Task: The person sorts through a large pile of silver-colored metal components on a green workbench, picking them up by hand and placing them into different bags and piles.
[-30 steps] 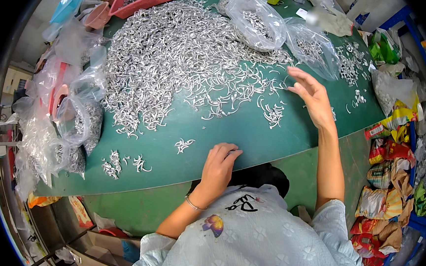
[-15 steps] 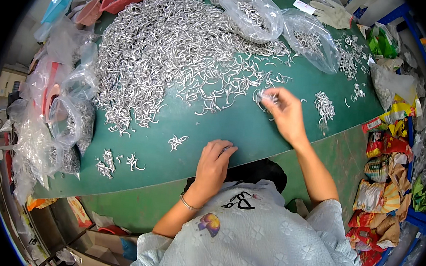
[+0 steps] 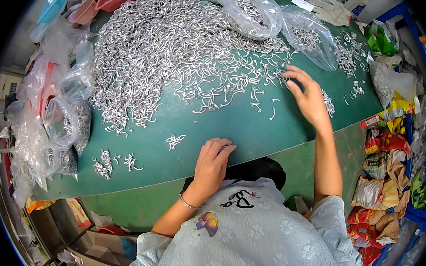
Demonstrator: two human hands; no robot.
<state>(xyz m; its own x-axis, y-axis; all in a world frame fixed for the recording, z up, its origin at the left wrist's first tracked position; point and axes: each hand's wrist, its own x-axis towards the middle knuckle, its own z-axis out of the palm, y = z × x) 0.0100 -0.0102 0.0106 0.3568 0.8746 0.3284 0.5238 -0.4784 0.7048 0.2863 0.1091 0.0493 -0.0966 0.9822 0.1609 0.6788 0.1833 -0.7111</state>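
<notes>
Moved right grip (image 3: 310, 98) forward to fringe of heaped silver, curved metal pieces (image 3: 150, 44) on green counter (image 3: 252, 131); thumb parted from fingers. Left few strays (image 3: 256, 91) nearer, left of grip: mostly cleared that patch. Kept left grip (image 3: 211, 160) curled, cannot tell contents.

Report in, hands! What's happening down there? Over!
Left hand curled at green table, grip hidden. Right hand part-open beside heaped silver pieces. See-through bag just beyond, apparently not blocking.

Pale blue top (image 3: 264, 240), purple-yellow butterfly (image 3: 207, 224); silvery bracelet (image 3: 188, 204).
</notes>
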